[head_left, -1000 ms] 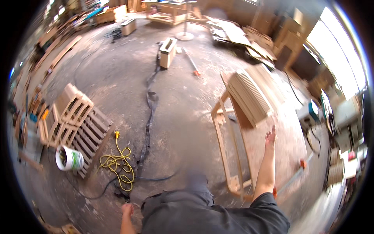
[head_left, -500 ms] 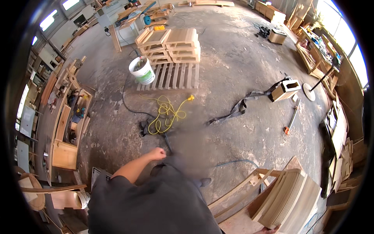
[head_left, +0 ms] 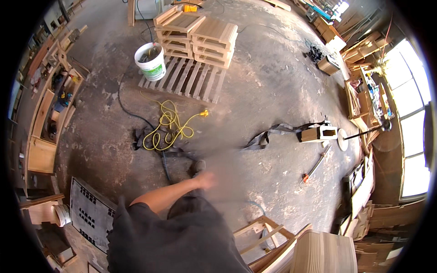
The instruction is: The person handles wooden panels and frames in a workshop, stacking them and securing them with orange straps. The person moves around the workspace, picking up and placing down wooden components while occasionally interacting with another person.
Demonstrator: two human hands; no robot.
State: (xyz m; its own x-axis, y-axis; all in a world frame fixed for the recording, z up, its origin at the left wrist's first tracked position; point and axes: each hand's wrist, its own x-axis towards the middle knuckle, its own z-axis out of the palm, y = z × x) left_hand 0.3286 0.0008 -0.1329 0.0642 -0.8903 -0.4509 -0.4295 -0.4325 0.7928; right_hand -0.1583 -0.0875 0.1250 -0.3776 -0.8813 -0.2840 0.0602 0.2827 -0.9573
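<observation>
My left hand (head_left: 207, 180) reaches forward in front of my body, over the concrete floor. It is smeared by motion, so its fingers cannot be read, and no object shows in it. One of my shoes (head_left: 198, 166) shows just past it. My right hand is out of sight. At the lower right, close beside me, is a pale wooden piece with a ribbed, curved face (head_left: 324, 252). A light wooden frame (head_left: 259, 227) stands against its left side. A tangled yellow extension cord (head_left: 169, 125) lies on the floor ahead.
A white bucket (head_left: 150, 63) stands by a wooden pallet (head_left: 207, 88) carrying stacked wooden frames (head_left: 214, 36). Black strapping (head_left: 259, 139) runs to a hollow wooden box (head_left: 318, 133). An orange-ended bar clamp (head_left: 315, 166) lies right. A grey perforated panel (head_left: 91, 214) is at left.
My view has turned to the right and down. My left hand has swung forward and to the right. My right hand, earlier at the lower edge of the ribbed wooden piece, has left view.
</observation>
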